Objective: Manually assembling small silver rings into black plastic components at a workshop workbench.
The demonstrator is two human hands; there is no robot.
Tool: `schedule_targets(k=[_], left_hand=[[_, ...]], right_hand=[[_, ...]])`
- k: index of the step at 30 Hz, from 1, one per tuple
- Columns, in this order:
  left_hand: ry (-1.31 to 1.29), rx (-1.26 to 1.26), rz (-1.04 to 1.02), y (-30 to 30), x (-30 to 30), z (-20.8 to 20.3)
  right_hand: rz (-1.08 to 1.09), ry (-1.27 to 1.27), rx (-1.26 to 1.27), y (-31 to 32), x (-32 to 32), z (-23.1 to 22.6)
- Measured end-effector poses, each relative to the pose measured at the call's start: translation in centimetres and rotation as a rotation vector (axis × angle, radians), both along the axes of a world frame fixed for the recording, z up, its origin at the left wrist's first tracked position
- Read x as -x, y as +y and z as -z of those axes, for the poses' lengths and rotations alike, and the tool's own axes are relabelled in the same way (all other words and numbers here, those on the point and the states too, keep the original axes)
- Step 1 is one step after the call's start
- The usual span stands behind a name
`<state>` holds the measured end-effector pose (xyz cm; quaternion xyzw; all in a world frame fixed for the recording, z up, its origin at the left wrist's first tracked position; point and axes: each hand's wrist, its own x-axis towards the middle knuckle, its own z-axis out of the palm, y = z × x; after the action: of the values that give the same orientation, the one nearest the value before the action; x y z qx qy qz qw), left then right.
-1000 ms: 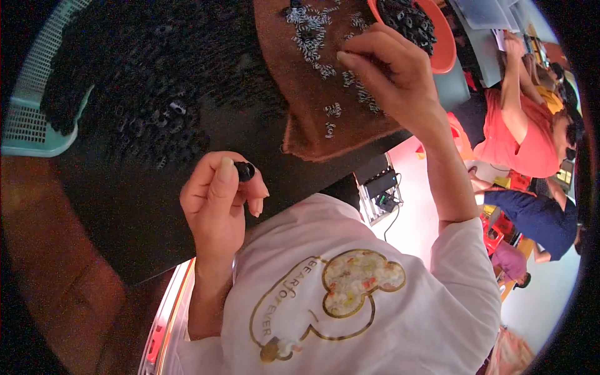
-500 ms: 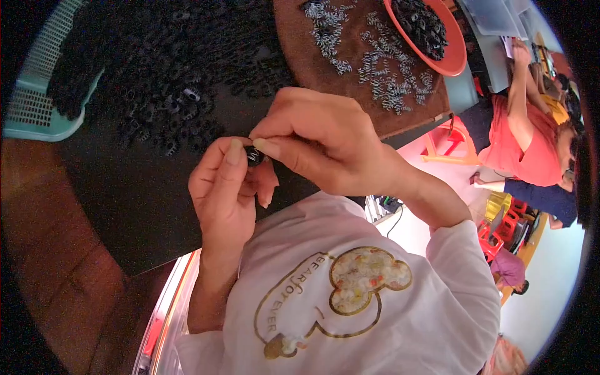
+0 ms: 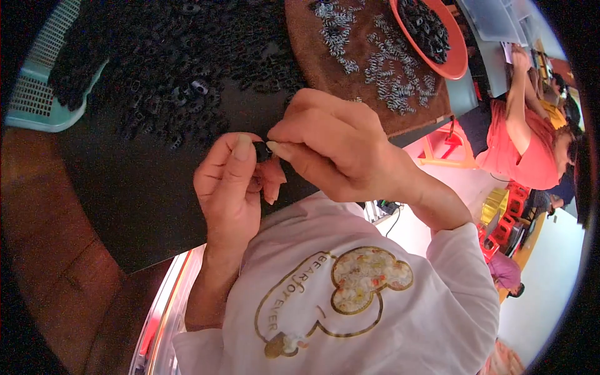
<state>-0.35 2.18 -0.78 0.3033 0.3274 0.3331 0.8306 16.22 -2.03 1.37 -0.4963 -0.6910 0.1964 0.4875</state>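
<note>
Between the thumb and fingers of my left hand is a small black plastic piece. My right hand comes from the right with thumb and forefinger pinched together at the piece's right edge. Whatever those fingertips grip is too small to make out. Both hands are just above the near part of the dark table. Beyond them spreads a large heap of similar black pieces. Many small metal springs lie scattered on a brown cloth to the far right.
An orange-red bowl of black parts rests at the cloth's far right corner. A pale green perforated basket stands at the left, with black pieces by it. Off to the right are a red stool and a person in a red top.
Both hands have shifted slightly right with the black piece. The zigzag spring seen on the piece earlier no longer shows. The table and its contents sit a little differently in view.
</note>
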Motion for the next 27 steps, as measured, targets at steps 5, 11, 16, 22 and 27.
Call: schedule_targets(k=[5, 11, 16, 22, 27], left_hand=[[0.014, -0.029, 0.012, -0.2, 0.2, 0.4], [0.002, -0.103, 0.18, 0.4, 0.9, 0.3], [0.074, -0.152, 0.14, 0.6, 1.0, -0.8], [0.091, -0.21, 0.173, 0.6, 2.3, -0.2], [0.092, -0.226, 0.184, 0.4, 2.3, 0.4]], right_hand=[[-0.028, -0.218, -0.017, -0.7, -0.1, 0.0], [-0.244, 0.35, 0.53, -0.2, -0.7, -1.0], [-0.232, 0.396, 0.524, 0.5, -0.4, -1.0], [-0.199, -0.028, 0.215, 3.6, -1.6, -0.8], [-0.186, -0.555, 0.124, 6.3, 0.1, 0.5]])
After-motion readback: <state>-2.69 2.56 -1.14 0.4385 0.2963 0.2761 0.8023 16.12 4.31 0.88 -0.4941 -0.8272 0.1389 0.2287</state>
